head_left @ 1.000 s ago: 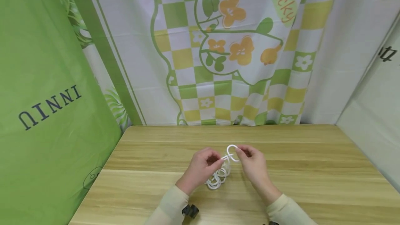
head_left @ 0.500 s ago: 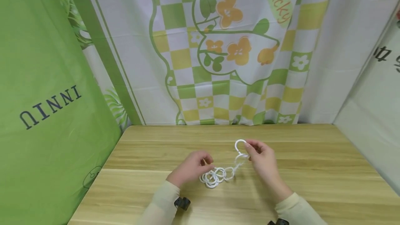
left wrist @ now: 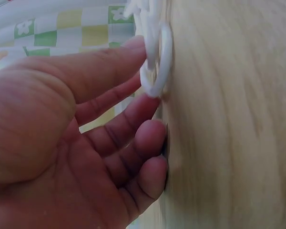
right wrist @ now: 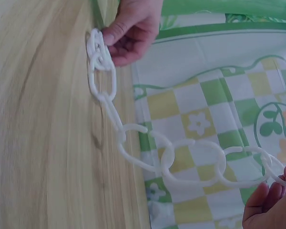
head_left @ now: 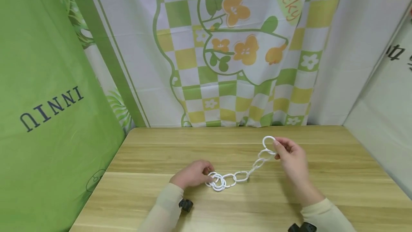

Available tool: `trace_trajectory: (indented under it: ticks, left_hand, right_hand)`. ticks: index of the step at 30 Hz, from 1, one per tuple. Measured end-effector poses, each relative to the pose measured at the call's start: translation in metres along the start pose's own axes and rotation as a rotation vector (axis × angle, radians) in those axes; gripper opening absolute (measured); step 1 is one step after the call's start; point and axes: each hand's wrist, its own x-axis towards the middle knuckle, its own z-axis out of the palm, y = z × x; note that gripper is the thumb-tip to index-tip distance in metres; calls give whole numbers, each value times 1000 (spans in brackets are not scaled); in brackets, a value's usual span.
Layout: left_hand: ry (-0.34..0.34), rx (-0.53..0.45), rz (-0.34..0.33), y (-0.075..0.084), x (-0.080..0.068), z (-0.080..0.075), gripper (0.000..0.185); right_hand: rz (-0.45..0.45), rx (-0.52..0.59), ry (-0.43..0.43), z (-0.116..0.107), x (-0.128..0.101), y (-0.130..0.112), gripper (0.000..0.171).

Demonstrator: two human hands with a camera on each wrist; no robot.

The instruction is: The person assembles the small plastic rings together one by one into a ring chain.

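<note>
Currently a chain of white plastic rings (head_left: 239, 169) is seen stretched between two hands above a wooden counter (head_left: 338, 174). The far end of the chain is pinched by the right hand (head_left: 289, 155), whose fingers are curled about the top ring, which is raised off the counter near its back edge. From there the links slope down and to the left until they meet the counter, where several rings are bunched together. That bunched end is touched by the left hand (head_left: 192, 174), which rests on the counter with its fingertips against the rings; in the left wrist view the fingers (left wrist: 133, 138) are seen only gently bent, with one ring lying against the index finger rather than being clasped. In the right wrist view the chain (right wrist: 181, 157) is shown as a run of oval links hanging between the two hands, the nearest link held at the edge of the picture. Both forearms are covered by pale cream sleeves (head_left: 164, 207). Behind the counter a checked green, yellow and white curtain (head_left: 231, 53) with orange flowers is hung, and a green panel (head_left: 48, 99) with dark letters is set at the left.
</note>
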Motion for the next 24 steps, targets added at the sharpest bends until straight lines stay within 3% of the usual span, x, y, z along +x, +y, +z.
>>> trace_trajectory:
  ticks: [12,19,24]
  left_hand:
    - [-27,-5,-44,-6,-1,-3,17]
    - [-1,-17,-58,-12,-7,-12,23]
    - [18,-10,-84,-24,-12,-20,24]
  right_hand:
    - [95,70,148,-51,22,5,21]
    - [171,185,225,-82,33,6,27]
    - [199,188,241,-100,38,12,25]
